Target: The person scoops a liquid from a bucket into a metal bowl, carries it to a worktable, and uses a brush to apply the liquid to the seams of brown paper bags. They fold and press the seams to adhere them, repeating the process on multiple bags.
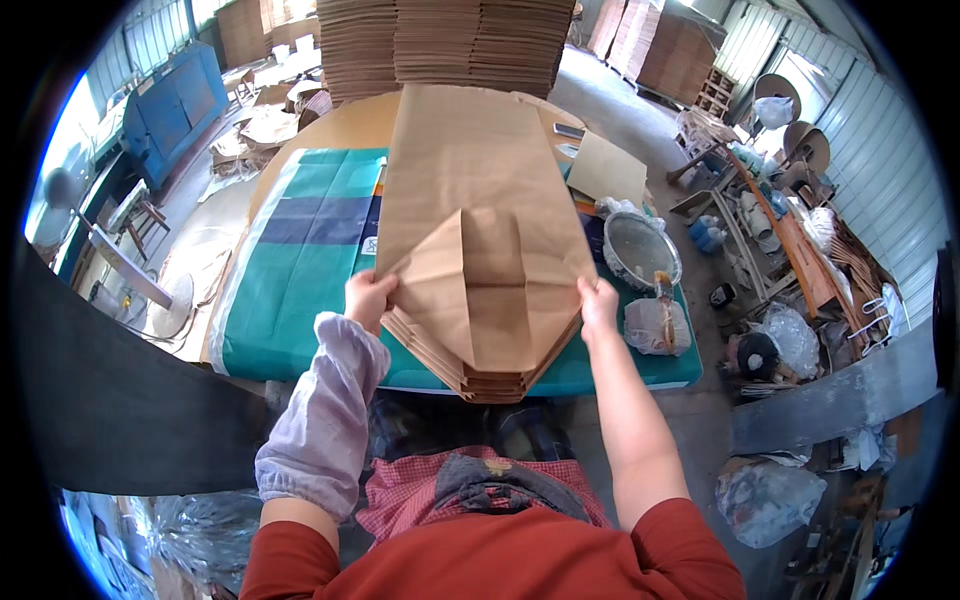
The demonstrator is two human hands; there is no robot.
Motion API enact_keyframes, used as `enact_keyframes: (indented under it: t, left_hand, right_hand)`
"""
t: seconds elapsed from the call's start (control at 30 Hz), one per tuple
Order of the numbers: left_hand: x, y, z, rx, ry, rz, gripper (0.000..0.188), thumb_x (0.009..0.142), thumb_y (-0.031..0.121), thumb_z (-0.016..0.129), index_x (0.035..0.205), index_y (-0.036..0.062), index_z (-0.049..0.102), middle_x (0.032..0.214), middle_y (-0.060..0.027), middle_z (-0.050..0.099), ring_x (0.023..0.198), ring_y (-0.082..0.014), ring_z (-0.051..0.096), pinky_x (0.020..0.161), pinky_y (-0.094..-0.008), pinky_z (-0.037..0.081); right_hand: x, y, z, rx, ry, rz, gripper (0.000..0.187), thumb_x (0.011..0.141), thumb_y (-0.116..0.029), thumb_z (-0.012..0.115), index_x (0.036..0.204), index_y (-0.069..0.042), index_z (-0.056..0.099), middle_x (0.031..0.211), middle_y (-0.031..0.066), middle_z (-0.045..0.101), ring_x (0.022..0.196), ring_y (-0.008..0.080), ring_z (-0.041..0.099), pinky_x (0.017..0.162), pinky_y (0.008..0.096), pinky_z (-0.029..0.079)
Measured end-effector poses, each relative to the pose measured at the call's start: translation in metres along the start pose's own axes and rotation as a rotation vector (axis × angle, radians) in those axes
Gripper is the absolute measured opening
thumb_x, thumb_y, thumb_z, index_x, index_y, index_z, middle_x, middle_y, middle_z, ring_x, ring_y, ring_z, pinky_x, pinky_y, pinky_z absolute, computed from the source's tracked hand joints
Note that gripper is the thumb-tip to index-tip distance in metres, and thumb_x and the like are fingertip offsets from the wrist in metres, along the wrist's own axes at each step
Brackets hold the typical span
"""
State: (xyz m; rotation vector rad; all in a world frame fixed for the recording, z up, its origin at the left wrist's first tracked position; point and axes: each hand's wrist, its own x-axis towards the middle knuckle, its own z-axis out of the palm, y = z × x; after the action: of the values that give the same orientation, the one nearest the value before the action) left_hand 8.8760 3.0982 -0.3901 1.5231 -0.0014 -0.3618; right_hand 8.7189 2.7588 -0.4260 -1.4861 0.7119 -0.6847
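- Looks plain and creased, as a brown paper bag (482,225) with its near end folded into a many-sided flap.
- Lies centrally over the green sheet (285,310).
- Sits between left grip (370,298) and right grip (599,303), clamped by both at its side edges.

hands (370,297) (599,304): pinching folded brown paper bag (495,300), both sides | bowl (613,266): at right | cardboard stacks (445,45): behind
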Motion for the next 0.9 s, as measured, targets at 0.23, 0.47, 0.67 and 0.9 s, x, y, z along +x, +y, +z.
enact_keyframes:
  t: [0.23,0.47,0.67,0.9]
  left_hand:
    - [-0.011,-0.056,-0.023,0.832,0.308,0.255,0.05,0.08,0.024,0.069,0.119,-0.0005,0.049,0.086,-0.0153,0.062,0.078,-0.0279,0.059,0.073,-0.0363,0.048]
    - [0.047,-0.1,-0.011,0.352,0.07,0.197,0.055,0.092,0.025,0.056,0.137,-0.0009,0.038,0.125,-0.0187,0.055,0.117,-0.0262,0.052,0.098,-0.0323,0.038]
    - [0.068,-0.104,-0.01,0.308,-0.011,0.08,0.057,0.089,0.027,0.062,0.134,-0.0016,0.041,0.121,-0.0176,0.058,0.109,-0.0246,0.057,0.091,-0.0318,0.044]
    - [0.041,-0.051,0.006,0.613,0.039,-0.182,0.087,0.074,0.054,0.071,0.123,-0.0149,0.046,0.116,-0.0219,0.059,0.105,-0.029,0.059,0.09,-0.0342,0.044]
  right_hand:
    - [-0.031,0.014,-0.019,-0.733,0.009,-0.372,0.05,0.079,-0.02,0.069,0.121,-0.003,0.049,0.111,0.0172,0.055,0.099,0.0309,0.056,0.086,0.04,0.046]
    - [0.005,0.047,0.006,-0.047,-0.115,0.196,0.062,0.091,-0.033,0.055,0.139,0.001,0.034,0.138,0.0171,0.044,0.128,0.026,0.041,0.106,0.0327,0.029]
    - [0.003,0.038,-0.011,0.098,-0.32,0.215,0.058,0.087,-0.012,0.062,0.138,-0.002,0.038,0.13,0.0103,0.052,0.117,0.0194,0.049,0.098,0.0323,0.038]
    - [0.015,0.034,-0.014,-0.286,-0.24,0.414,0.054,0.085,-0.02,0.066,0.129,0.001,0.045,0.122,0.0138,0.057,0.112,0.0237,0.054,0.093,0.035,0.042]
